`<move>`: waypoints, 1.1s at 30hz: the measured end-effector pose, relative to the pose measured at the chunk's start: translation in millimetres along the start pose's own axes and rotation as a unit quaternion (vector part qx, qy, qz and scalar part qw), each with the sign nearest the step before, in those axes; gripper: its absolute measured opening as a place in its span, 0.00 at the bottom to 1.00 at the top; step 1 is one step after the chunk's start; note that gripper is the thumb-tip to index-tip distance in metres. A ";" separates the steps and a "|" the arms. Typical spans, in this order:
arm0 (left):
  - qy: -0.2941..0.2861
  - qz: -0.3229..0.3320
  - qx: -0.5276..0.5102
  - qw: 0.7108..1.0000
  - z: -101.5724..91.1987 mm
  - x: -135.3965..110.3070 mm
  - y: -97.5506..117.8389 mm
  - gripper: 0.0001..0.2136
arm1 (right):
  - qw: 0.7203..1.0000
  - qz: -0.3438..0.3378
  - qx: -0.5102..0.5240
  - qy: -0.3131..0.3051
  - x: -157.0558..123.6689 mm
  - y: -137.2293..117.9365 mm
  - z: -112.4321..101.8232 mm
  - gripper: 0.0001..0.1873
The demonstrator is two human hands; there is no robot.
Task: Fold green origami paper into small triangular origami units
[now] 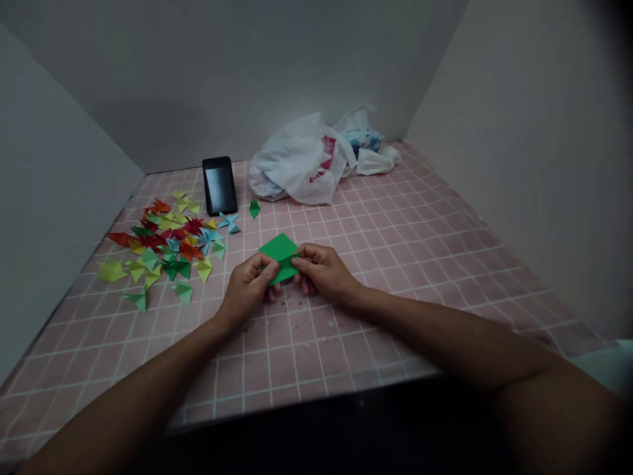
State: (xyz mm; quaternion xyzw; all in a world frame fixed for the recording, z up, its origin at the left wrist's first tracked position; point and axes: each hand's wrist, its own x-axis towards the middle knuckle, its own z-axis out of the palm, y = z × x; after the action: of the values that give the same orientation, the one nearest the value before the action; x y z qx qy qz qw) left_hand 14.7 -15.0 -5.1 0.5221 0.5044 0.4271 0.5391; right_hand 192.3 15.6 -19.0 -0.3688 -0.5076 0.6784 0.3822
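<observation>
A green sheet of paper [277,249] lies partly folded near the middle of the pink checked tabletop [395,231]. My left hand [251,285] pinches its near left edge with thumb and fingers closed. My right hand [322,269] pinches the near right edge the same way, fingertips almost meeting those of the left. The lower part of the paper is hidden under my fingers.
A heap of several small folded paper pieces [165,244] in red, yellow, green and blue lies to the left. One green folded piece [254,208] sits apart. A black phone [219,185] and white plastic bags [309,161] lie at the back. Grey walls enclose three sides.
</observation>
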 end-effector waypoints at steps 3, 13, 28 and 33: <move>-0.002 0.003 0.005 1.000 -0.7 -0.1 -2.0 0.14 | 1.000 0.002 0.005 -0.008 1.8 1.5 -0.9 0.09; -0.029 -0.008 0.041 0.999 -3.9 -4.6 -5.1 0.14 | 0.999 0.000 -0.027 -0.039 2.2 5.4 -3.7 0.17; -0.026 0.018 0.082 0.996 -8.4 -1.4 -1.1 0.14 | 0.997 -0.020 -0.075 0.017 6.4 20.7 -7.0 0.16; -0.036 0.061 0.118 0.991 -9.4 -1.4 -6.5 0.14 | 0.988 -0.082 -0.132 -0.006 3.2 17.2 -7.9 0.14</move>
State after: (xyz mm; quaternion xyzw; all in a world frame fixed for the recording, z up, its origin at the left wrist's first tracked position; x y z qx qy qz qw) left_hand 4.7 -15.7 -10.9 0.6264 0.4991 0.3778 0.4645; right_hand 195.5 18.4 -37.8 -0.3689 -0.6234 0.5745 0.3812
